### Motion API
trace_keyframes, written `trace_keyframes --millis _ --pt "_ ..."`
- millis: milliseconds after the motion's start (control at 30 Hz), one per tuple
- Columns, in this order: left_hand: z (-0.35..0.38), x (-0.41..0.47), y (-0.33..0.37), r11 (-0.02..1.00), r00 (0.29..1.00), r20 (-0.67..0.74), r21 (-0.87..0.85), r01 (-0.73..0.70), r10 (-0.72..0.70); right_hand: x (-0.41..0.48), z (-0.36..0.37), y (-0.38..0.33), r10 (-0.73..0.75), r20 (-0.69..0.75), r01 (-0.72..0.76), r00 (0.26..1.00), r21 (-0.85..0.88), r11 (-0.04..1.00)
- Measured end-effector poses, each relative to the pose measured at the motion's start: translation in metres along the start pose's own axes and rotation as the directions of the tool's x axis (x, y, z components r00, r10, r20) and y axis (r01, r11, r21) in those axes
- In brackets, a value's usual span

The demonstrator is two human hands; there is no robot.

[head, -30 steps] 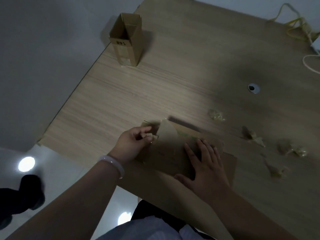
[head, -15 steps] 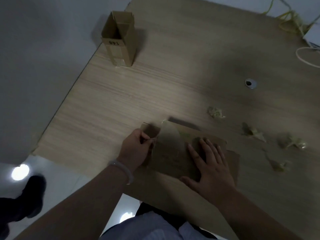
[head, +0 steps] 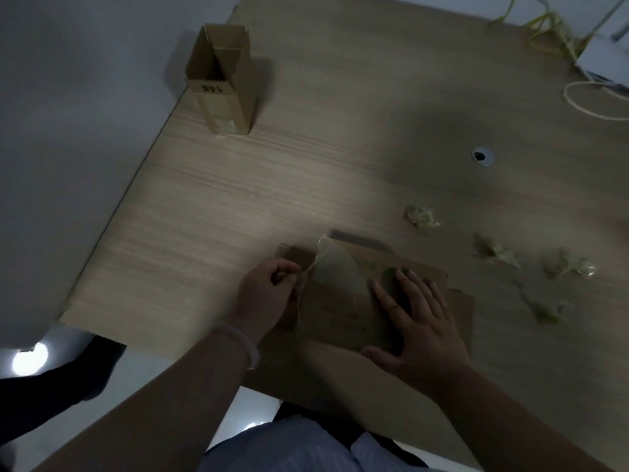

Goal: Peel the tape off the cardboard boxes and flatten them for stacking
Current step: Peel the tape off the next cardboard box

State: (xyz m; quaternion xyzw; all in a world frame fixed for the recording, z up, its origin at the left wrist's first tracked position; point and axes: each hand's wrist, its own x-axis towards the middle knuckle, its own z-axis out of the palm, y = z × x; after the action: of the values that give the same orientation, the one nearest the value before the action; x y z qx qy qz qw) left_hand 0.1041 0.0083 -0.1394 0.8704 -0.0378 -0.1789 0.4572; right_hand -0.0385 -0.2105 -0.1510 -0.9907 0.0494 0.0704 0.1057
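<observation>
- Head view looked down on a pale wood-grain table (head: 306, 172) in dim light. Grey floor (head: 68, 131) lay past its left edge, and a bright light spot (head: 30, 358) was reflected on the floor near the table's near corner.
- I saw a flattened cardboard box (head: 343, 311) lying at the table's near edge, under both hands.
- I saw the left hand (head: 267, 294), with a pale bracelet (head: 240, 340) on its wrist, pinching a strip of clear tape (head: 315, 258) lifted off the box's left end.
- The right hand (head: 420, 330) lay spread, fingers straight, pressing the flattened box down and hiding its right part.
- A second box (head: 226, 83) stood upright and open-topped by the far left edge, well apart, with tape on its lower front.
- Four crumpled tape wads (head: 422, 217) lay right of the flattened box, with a round cable hole (head: 482, 156) beyond them.
- Yellow cables (head: 548, 25) and a white cable (head: 592, 107) crossed the far right corner.
</observation>
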Motion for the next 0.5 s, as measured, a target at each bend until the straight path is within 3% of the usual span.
trace_keyframes --millis 67,167,233,300,400,500 --pt "-0.013 0.000 0.005 0.967 0.977 0.185 -0.209 0.147 -0.108 0.000 0.000 0.000 0.002 0.001 -0.002 1.000 -0.006 1.000" --pt "-0.029 -0.003 0.008 0.771 0.919 0.318 -0.516 0.373 -0.232 0.000 -0.001 -0.001 0.011 -0.002 -0.011 1.000 -0.003 1.000" --pt "-0.036 -0.006 0.003 0.839 0.922 0.276 -0.402 0.367 -0.272 0.000 -0.002 -0.001 0.014 -0.004 -0.014 1.000 -0.006 1.000" --pt "-0.037 -0.012 -0.005 0.961 0.939 0.256 -0.098 0.260 -0.228 0.000 -0.003 -0.002 0.016 -0.006 -0.016 1.000 -0.003 1.000" --pt "-0.023 -0.022 -0.017 0.991 0.953 0.273 0.043 0.126 -0.133 0.003 -0.005 -0.007 0.039 -0.015 -0.038 0.999 0.019 0.999" --pt "-0.011 -0.025 -0.023 0.988 0.985 0.171 0.152 0.011 -0.037 0.006 -0.003 -0.018 0.090 -0.014 -0.090 0.996 0.009 0.996"
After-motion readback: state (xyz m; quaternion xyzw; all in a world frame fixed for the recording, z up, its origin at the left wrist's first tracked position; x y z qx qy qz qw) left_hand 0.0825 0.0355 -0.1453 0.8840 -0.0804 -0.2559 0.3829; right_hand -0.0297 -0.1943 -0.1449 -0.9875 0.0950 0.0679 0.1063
